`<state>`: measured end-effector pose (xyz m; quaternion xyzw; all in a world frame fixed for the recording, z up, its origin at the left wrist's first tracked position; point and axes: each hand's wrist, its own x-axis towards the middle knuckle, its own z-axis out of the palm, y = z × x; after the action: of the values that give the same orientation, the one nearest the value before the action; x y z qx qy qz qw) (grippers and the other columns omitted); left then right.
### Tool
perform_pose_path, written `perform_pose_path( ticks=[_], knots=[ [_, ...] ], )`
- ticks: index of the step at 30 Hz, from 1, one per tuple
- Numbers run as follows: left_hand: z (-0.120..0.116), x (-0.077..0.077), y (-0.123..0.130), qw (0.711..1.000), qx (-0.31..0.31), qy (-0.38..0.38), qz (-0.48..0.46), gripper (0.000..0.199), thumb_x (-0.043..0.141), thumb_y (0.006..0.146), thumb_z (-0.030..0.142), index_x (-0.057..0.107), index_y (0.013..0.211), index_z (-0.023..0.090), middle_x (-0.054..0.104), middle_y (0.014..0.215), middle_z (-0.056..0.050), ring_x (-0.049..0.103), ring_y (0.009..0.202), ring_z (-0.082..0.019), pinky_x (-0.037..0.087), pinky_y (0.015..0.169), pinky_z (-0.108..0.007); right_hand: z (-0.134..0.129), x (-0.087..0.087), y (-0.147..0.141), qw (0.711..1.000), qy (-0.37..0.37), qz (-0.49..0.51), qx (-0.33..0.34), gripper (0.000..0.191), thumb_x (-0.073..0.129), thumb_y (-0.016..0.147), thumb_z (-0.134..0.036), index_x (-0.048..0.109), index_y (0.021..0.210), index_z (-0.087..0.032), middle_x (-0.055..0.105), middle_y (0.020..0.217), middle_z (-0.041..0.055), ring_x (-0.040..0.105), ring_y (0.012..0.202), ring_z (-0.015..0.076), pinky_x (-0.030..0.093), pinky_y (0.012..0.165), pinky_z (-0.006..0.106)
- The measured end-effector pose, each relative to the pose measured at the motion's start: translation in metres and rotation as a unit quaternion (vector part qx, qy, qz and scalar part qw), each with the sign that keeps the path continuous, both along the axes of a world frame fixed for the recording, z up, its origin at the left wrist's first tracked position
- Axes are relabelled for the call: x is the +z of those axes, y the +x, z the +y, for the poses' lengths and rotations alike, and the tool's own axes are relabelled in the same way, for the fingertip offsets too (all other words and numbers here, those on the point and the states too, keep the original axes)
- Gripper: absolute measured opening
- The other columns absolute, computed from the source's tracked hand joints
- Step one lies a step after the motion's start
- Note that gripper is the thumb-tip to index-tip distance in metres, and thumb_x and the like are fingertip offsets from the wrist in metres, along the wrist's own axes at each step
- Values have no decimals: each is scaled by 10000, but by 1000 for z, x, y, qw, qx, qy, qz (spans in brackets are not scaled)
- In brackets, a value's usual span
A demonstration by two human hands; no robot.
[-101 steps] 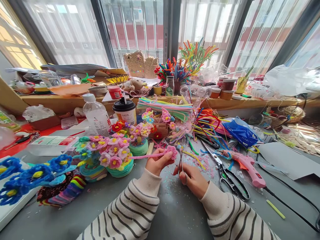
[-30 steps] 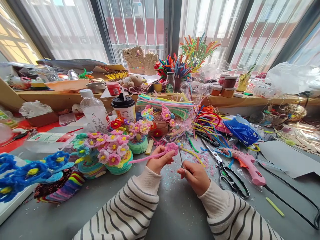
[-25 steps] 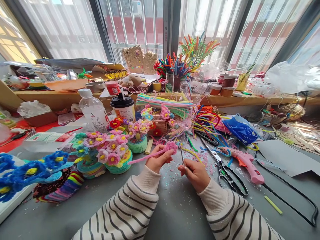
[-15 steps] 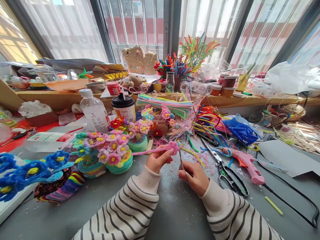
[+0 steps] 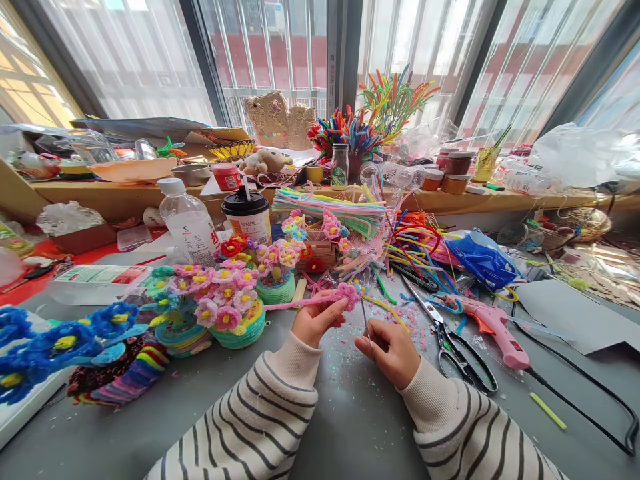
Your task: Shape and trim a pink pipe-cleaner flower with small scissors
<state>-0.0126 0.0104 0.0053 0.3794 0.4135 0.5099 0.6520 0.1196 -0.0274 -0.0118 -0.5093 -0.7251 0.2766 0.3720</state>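
Note:
My left hand (image 5: 320, 319) pinches a pink pipe-cleaner flower (image 5: 346, 293) between thumb and fingers, and its long fuzzy pink stem runs out to the left. In my right hand (image 5: 393, 352), closed fingers grip slim metal tweezers (image 5: 365, 319). Their tips point up and sit right beside the flower's right edge; whether they touch it is hard to tell. Left of my hands stand small pots of pipe-cleaner flowers, among them a pink bunch (image 5: 227, 293) and a blue bunch (image 5: 65, 343).
Large scissors (image 5: 445, 340) lie right of my hands, beside a pink glue gun (image 5: 495, 327) with a black cord. Behind are bundled pastel pipe cleaners (image 5: 330, 210), a lidded cup (image 5: 247, 217) and a plastic bottle (image 5: 187, 223). Pink scraps and glitter dot the grey table (image 5: 345, 413).
The tweezers have turned slightly in my right hand and now look thinner. My left hand and the pink flower have barely moved.

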Motion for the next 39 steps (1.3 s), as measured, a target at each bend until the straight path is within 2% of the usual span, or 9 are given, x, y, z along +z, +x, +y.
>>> perform_pose_path(
  ticks=[6, 16, 22, 26, 30, 33, 39],
  knots=[
    [-1, 1, 1, 1000, 3, -5, 0, 269, 664, 457, 220, 533, 676, 136, 540, 469, 52, 465, 369, -46, 351, 413, -168, 0, 0, 0, 1000, 9, -3, 12, 368, 451, 660, -432, 270, 454, -186, 260, 390, -68, 247, 376, 59, 209, 353, 178],
    [-1, 1, 1, 1000, 16, -6, 1, 283, 665, 451, 225, 524, 679, 135, 525, 465, 54, 462, 366, -46, 344, 406, -170, 0, 0, -1, 999, 37, 2, -6, 374, 448, 675, -392, 243, 435, -191, 259, 376, -70, 232, 362, 55, 208, 348, 181],
    [1, -3, 0, 1000, 14, 17, -4, 272, 660, 463, 240, 512, 667, 139, 502, 432, 62, 446, 359, -46, 353, 402, -172, 2, -5, 1, 999, 28, 10, -15, 378, 435, 691, -409, 259, 435, -194, 332, 370, -56, 269, 363, 63, 239, 368, 189],
    [-1, -1, 1, 999, 23, 34, 5, 271, 667, 453, 222, 539, 673, 128, 572, 557, 12, 512, 483, -79, 382, 417, -171, 4, -7, 2, 999, 28, 14, -24, 391, 414, 701, -440, 281, 430, -191, 374, 378, -41, 301, 370, 69, 255, 381, 194],
    [-2, 1, 2, 999, 7, 16, -31, 304, 682, 433, 219, 540, 689, 137, 609, 666, -18, 566, 603, -131, 445, 526, -231, 3, -6, 3, 999, 26, 9, -17, 426, 359, 710, -500, 353, 434, -176, 381, 386, -35, 314, 379, 72, 255, 379, 193],
    [-3, 2, 1, 999, -15, 0, -37, 325, 684, 438, 236, 537, 712, 141, 614, 615, -13, 570, 528, -124, 439, 520, -234, 2, -4, 3, 1000, 24, 7, -2, 491, 279, 719, -553, 438, 478, -156, 414, 426, -18, 351, 409, 83, 268, 390, 195],
    [-5, 3, 1, 1000, -1, 3, -11, 279, 686, 431, 248, 571, 661, 140, 581, 532, 13, 519, 442, -79, 406, 453, -189, 1, -3, 1, 999, 7, 8, 47, 595, 181, 694, -627, 486, 529, -143, 408, 444, -11, 369, 420, 94, 290, 419, 209]
  ],
)
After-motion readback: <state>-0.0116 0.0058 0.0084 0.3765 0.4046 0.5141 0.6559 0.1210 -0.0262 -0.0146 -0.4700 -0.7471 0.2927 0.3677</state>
